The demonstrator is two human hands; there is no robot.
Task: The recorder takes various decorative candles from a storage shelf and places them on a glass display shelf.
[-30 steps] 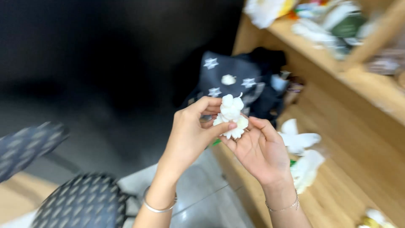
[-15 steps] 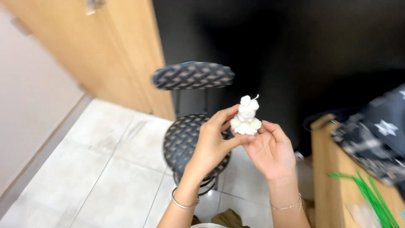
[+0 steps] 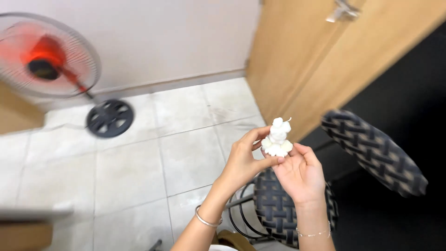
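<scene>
together, both hands [image 3: 274, 165] pinch a small white figurine [image 3: 277, 138] at their fingertips.

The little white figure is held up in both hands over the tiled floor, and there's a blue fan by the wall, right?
Not quite: the head view shows the fan is red, not blue. The rest holds: left hand and right hand hold the little white figure over the tiled floor.

No package in view, no label, no sign, no screen, nothing printed or wrapped anywhere in the view.
</scene>
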